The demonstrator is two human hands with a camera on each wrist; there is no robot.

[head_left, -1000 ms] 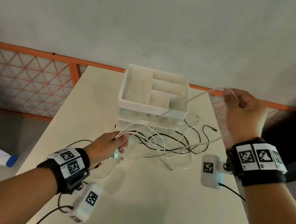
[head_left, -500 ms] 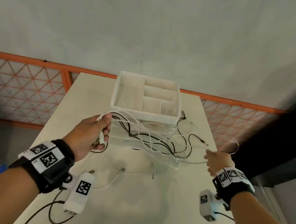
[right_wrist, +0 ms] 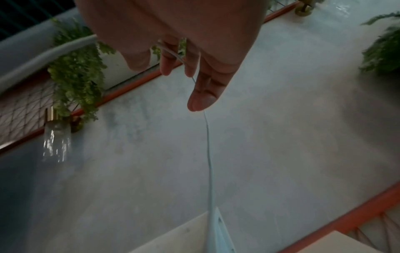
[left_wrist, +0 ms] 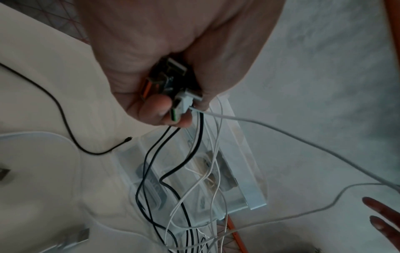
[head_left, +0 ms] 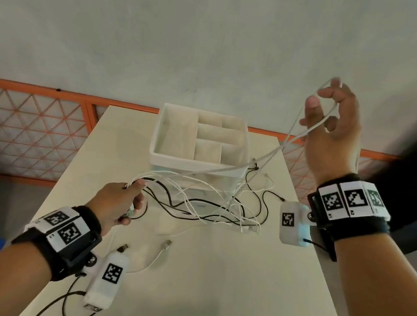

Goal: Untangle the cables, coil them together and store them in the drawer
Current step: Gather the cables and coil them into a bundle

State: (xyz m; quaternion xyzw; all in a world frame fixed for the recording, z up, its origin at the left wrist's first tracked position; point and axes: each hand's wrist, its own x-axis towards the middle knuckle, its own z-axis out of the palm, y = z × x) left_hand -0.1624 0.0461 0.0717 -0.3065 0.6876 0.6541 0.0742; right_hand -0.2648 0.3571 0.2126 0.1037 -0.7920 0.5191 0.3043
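A tangle of black and white cables [head_left: 211, 208] lies on the pale table [head_left: 211, 290] in front of a white drawer unit [head_left: 195, 165] with a divided top tray. My left hand [head_left: 133, 193] grips a bunch of cable ends just above the table; in the left wrist view my left hand [left_wrist: 171, 106] is curled round several USB plugs [left_wrist: 173, 80]. My right hand [head_left: 324, 112] is raised high at the right, fingers curled round a white cable [head_left: 262, 162] that runs taut down to the tangle. The white cable [right_wrist: 208, 154] passes between the fingers of my right hand [right_wrist: 186, 68].
Two loose USB plugs, one white [head_left: 168, 244] and one black [head_left: 124, 247], lie on the table near my left wrist. An orange mesh fence [head_left: 19, 133] runs behind the table. Clear drawer fronts [left_wrist: 216, 179] sit under the hanging cables. Plants [right_wrist: 75, 71] hang beyond the fence.
My right hand dropped to the table's right edge, then rose high to the right, drawing a white cable taut. My left hand kept its hold on the cable ends.
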